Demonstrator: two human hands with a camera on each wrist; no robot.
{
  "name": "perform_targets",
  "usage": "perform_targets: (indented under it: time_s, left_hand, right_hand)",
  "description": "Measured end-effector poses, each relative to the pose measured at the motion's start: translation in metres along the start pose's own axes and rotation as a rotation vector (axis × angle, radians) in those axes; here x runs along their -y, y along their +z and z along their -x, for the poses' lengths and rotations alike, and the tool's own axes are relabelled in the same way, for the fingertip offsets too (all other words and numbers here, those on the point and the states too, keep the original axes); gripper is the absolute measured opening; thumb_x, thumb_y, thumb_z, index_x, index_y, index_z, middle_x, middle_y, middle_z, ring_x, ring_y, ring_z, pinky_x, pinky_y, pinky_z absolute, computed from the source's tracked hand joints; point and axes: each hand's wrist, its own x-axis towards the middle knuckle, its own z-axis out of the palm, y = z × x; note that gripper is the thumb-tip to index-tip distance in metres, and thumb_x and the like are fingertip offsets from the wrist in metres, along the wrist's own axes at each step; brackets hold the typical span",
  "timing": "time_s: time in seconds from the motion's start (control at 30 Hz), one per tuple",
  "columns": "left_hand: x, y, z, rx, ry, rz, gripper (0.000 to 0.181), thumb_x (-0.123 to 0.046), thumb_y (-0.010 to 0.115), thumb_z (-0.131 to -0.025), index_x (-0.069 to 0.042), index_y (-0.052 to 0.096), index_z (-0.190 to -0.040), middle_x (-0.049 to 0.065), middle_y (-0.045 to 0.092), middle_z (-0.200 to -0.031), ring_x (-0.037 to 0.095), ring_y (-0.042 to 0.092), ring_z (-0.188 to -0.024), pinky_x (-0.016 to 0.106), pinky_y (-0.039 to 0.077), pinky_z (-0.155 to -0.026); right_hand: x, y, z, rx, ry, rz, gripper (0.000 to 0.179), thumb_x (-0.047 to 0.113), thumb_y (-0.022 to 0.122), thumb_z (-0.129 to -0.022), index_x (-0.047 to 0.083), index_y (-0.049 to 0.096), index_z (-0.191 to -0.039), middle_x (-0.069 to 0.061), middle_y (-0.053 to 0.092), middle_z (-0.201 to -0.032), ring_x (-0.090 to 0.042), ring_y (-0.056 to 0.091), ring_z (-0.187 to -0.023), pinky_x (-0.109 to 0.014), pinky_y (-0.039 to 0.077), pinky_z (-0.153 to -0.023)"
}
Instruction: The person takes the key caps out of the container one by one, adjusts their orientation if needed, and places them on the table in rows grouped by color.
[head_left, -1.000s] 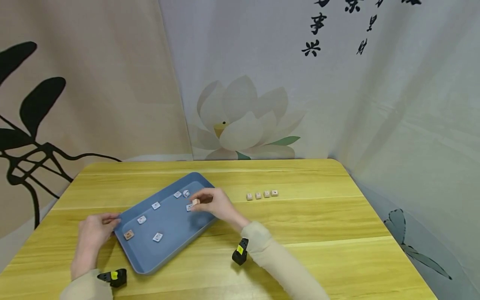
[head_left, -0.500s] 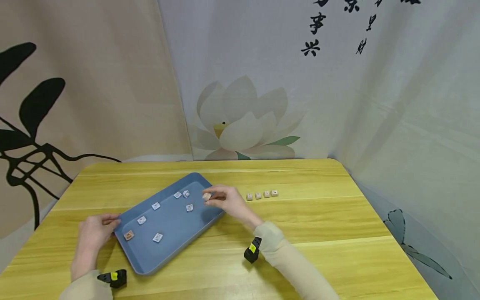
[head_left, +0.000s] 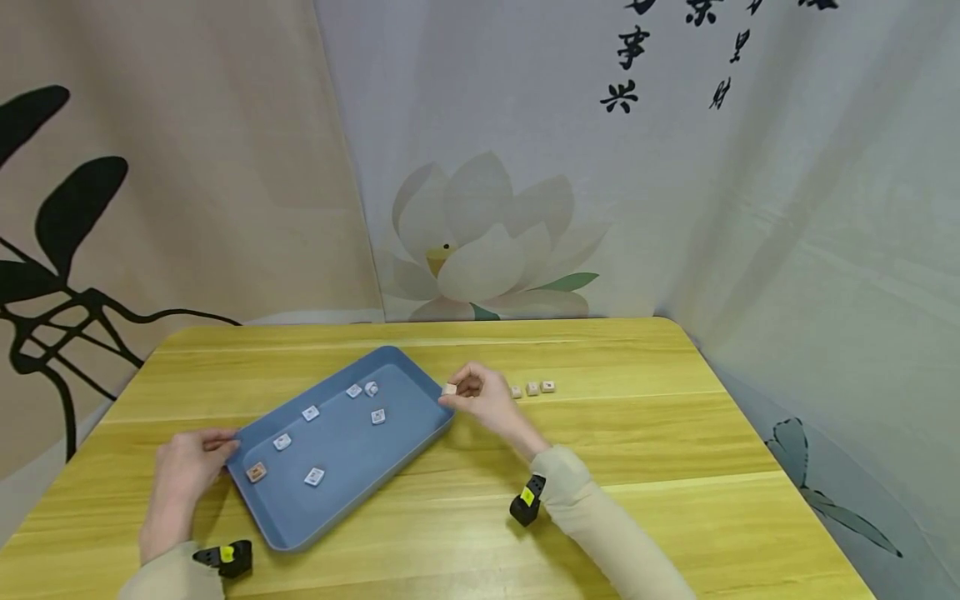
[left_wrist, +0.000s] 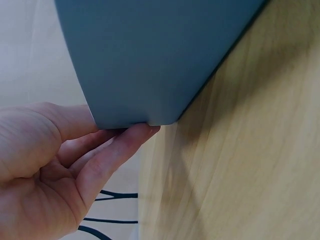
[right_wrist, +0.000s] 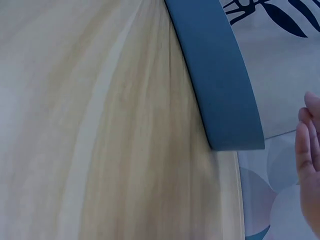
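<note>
A blue rectangular tray (head_left: 322, 517) lies at a slant on the table. My left hand (head_left: 187, 467) pinches its near left end between thumb and fingers; in the left wrist view the fingertips (left_wrist: 148, 131) press against the tray's edge. Thumb and fingers of my right hand (head_left: 483, 400) pinch a small pale block (head_left: 449, 389) at the tray's right rim. In the right wrist view only part of that hand shows and the block is hidden. Inside the tray lie several small white blocks with dark markings, such as one block (head_left: 314, 477), plus an orange-brown block (head_left: 257, 472).
Small pale blocks (head_left: 532, 388) stand in a row on the yellow wood-grain table (head_left: 637, 450), right of the tray; my right hand covers the row's left end. A printed cloth (head_left: 487, 83) hangs behind the table's far edge.
My right hand has carried the pale block rightward from above the tray's middle to its right rim, now overlapping the row's left end. The left hand and tray have stayed put.
</note>
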Motion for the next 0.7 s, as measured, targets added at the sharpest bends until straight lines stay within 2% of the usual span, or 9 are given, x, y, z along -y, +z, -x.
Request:
perform_targets:
  time_s: [0.17,0.43,0.7]
  left_hand:
    - [-0.001,-0.001,-0.001,0.011,-0.007,0.002,0.03,-0.009,0.058,-0.091,0.012,0.063,-0.113,0.028,0.07,-0.097,0.005,0.057,-0.061,0.021,0.044,-0.047]
    - [-0.001,-0.001,-0.002,0.019,-0.023,0.003,0.03,-0.009,0.057,-0.091,0.011,0.062,-0.114,0.028,0.07,-0.096,0.007,0.057,-0.06,0.022,0.044,-0.047]
    - [-0.001,-0.002,-0.001,0.004,-0.013,-0.013,0.03,-0.009,0.058,-0.091,0.011,0.063,-0.112,0.028,0.07,-0.096,0.007,0.058,-0.06,0.023,0.044,-0.047]
  right_hand:
    - [-0.005,-0.007,0.001,-0.019,-0.029,0.015,0.031,0.012,0.074,-0.081,0.001,0.067,-0.109,-0.019,0.068,-0.093,-0.008,0.06,-0.075,-0.019,0.051,-0.068]
    - [-0.009,-0.023,0.006,-0.048,0.031,-0.046,0.032,0.007,0.072,-0.082,0.005,0.067,-0.114,-0.019,0.069,-0.107,-0.006,0.068,-0.083,-0.024,0.057,-0.078]
    - [-0.018,-0.05,0.014,-0.102,0.049,0.002,0.03,0.01,0.074,-0.08,0.003,0.069,-0.109,-0.019,0.072,-0.096,-0.005,0.069,-0.078,-0.027,0.058,-0.076]
